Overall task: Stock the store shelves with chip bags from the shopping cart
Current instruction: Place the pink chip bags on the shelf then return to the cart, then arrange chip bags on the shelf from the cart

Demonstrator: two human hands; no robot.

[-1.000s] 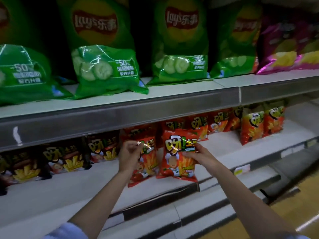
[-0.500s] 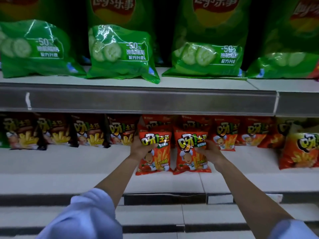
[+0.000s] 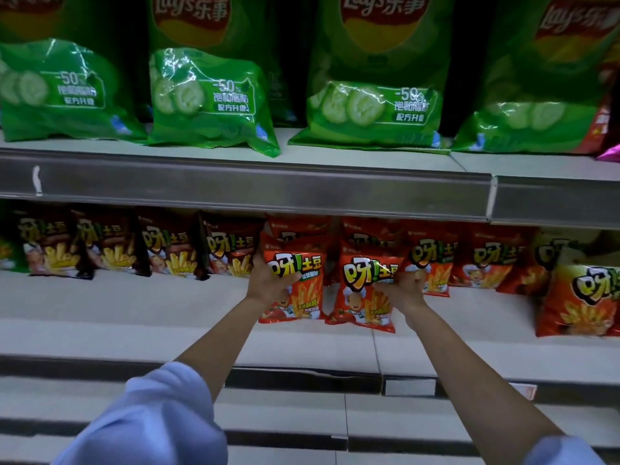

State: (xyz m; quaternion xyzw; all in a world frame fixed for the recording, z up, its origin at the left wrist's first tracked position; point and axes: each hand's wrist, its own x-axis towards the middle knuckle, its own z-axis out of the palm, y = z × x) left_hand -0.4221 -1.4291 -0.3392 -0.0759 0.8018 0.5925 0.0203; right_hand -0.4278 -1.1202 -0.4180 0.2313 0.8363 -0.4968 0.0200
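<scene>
On the middle shelf (image 3: 134,307) | 2 red bags now stand upright, side by side | left hand (image 3: 268,283) grips left bag (image 3: 302,297); right hand (image 3: 404,290) grips right bag (image 3: 362,297) | tilted 1.0 s ago, now seated; release seems next.

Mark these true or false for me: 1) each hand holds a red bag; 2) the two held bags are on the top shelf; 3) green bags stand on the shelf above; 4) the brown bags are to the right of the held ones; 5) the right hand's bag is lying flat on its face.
1) True: the left hand holds one red bag and the right hand holds the other red bag.
2) False: they stand on the lower shelf, under the metal rail.
3) True: green bags stand on the upper shelf.
4) False: the brown bags are to the left.
5) False: it stands upright, front facing out.
</scene>
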